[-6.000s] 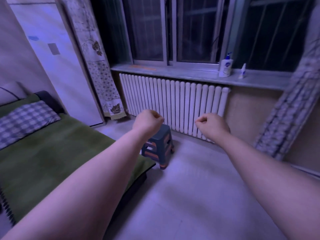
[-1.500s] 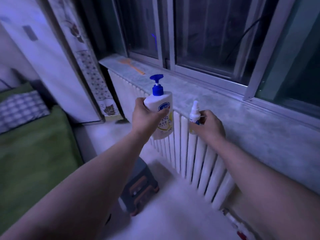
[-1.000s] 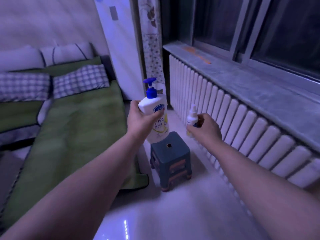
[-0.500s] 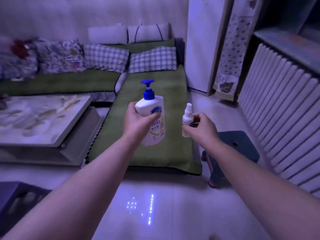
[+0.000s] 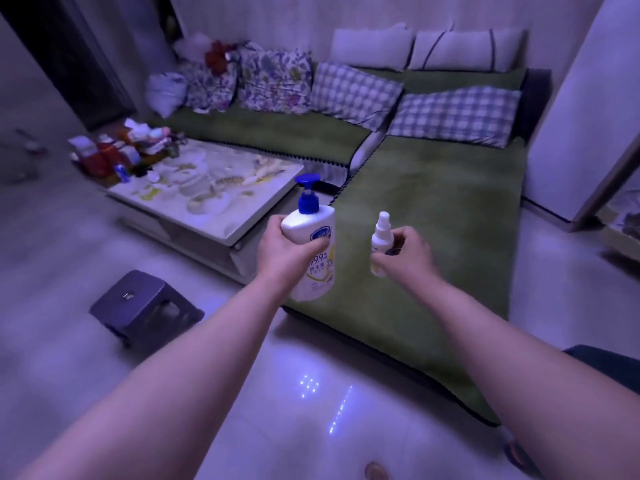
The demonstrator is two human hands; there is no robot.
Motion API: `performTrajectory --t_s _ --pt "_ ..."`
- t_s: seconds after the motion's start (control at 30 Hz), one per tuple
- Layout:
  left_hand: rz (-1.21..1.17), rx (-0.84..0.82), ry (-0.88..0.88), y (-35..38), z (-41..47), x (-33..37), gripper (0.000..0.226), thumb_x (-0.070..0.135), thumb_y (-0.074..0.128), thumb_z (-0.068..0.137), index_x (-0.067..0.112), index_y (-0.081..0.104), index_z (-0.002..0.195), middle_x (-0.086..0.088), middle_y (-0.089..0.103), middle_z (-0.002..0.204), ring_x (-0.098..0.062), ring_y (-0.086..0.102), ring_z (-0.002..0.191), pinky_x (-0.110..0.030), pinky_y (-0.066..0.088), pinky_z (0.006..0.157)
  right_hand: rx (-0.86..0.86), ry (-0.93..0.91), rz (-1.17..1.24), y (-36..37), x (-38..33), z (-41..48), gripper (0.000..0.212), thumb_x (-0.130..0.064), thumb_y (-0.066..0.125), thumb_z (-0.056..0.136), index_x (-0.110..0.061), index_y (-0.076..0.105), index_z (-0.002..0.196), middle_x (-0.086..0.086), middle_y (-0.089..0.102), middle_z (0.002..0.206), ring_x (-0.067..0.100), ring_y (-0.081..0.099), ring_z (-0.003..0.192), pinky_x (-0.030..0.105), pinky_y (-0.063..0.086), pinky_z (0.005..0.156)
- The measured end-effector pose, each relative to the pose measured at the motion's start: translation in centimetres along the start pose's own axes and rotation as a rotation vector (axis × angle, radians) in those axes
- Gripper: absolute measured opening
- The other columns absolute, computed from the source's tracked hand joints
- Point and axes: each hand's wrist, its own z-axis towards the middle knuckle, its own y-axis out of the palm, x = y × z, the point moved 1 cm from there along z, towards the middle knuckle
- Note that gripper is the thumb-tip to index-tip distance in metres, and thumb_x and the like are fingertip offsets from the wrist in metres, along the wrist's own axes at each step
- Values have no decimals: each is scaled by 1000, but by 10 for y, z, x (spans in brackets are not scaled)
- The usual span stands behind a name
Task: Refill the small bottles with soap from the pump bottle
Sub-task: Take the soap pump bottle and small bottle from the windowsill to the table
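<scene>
My left hand (image 5: 282, 256) grips a white pump bottle (image 5: 317, 237) with a blue pump head, held upright in front of me. To its right, my right hand (image 5: 408, 252) holds a small white spray bottle (image 5: 381, 239) with its cap on, also upright. Both bottles are in the air over the near edge of the green sofa (image 5: 433, 216), a hand's width apart.
A white coffee table (image 5: 207, 192) with dishes and clutter at its far end stands to the left. A grey plastic stool (image 5: 138, 306) sits on the glossy floor at the lower left. Checked and flowered cushions (image 5: 353, 91) line the sofa back. A white cabinet (image 5: 588, 116) stands at right.
The view has swung left from the window sill and radiator to the sofa and coffee table. Both hands carry the same bottles, which they took from the sill earlier.
</scene>
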Motion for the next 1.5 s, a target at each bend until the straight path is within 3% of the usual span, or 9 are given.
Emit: performTrajectory --t_s 0.1,0.3,0.4,0.67,0.77,0.9,1.1,1.3,1.5 --pt "12 42 -24 -8 33 0 50 34 83 54 33 51 91 6 67 93 -16 67 87 -42 57 78 -34 -31 12 21 -19 34 29 -21 72 73 -23 57 97 -2 66 97 24 63 93 37 50 79" --pt "9 143 -48 -36 89 -1 50 37 80 48 36 49 87 8 67 93 -15 67 86 -44 56 81 -137 -88 -65 64 -65 91 39 -23 67 80 -21 56 117 -3 63 106 21 59 101 29 42 76" --pt "22 175 -75 -58 115 -8 53 28 85 55 30 53 98 5 68 95 -15 67 87 -42 56 82 -189 -114 -69 94 -84 109 42 -23 67 81 -20 54 122 0 65 116 22 60 106 27 40 76" --pt "53 220 -127 -130 208 -47 50 22 85 62 22 53 100 4 67 94 -12 64 84 -25 48 63 -270 -157 -54 197 -141 161 38 -20 70 81 -20 56 116 0 67 112 24 63 104 35 50 85" --pt "59 208 -129 -167 261 -64 50 21 85 63 21 53 101 2 67 96 -15 64 86 -28 51 69 -245 -154 -45 250 -169 188 38 -17 72 80 -19 56 114 1 67 112 23 64 101 41 53 88" --pt "78 161 -128 -210 326 -78 50 19 85 63 21 53 102 1 68 96 -18 65 88 -35 54 77 -239 -121 -77 308 -205 218 40 -21 69 83 -19 55 120 0 67 114 22 62 101 34 50 81" --pt "100 159 -114 -259 427 -97 51 19 85 61 25 53 99 3 67 95 -18 65 87 -36 54 77 -192 -94 -57 383 -257 267 39 -22 68 83 -20 55 119 0 67 111 24 61 107 28 39 76" --pt "129 141 -144 -278 513 -122 53 21 86 58 21 53 99 0 67 96 -20 65 87 -35 55 74 -188 -63 -42 441 -280 329 35 -18 68 81 -18 56 115 -1 65 102 25 63 101 37 50 84" --pt "195 115 -183 -282 599 -142 56 27 86 54 22 52 97 0 66 95 -22 66 86 -43 57 76 -230 -28 -24 497 -298 402 33 -16 67 80 -17 55 112 -3 61 92 22 59 90 31 43 71"
